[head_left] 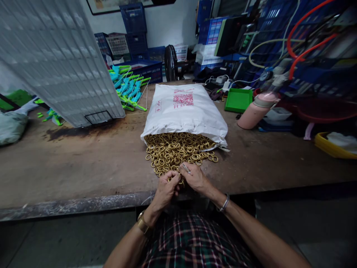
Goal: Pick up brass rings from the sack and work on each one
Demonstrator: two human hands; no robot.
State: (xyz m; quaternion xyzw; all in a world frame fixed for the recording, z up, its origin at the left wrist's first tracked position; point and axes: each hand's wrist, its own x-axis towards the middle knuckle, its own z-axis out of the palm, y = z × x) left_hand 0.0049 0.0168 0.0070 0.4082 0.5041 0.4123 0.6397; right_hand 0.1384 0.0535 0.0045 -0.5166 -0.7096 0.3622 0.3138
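In the head view, my left hand (165,189) and right hand (195,178) meet at the near edge of the pile of brass rings (174,150), which spills from the white sack (184,108). My right fingers close on a small metal piece (186,169), its shape hard to make out. My left thumb and forefinger press together; I cannot tell on what. The sack hides the remaining rings.
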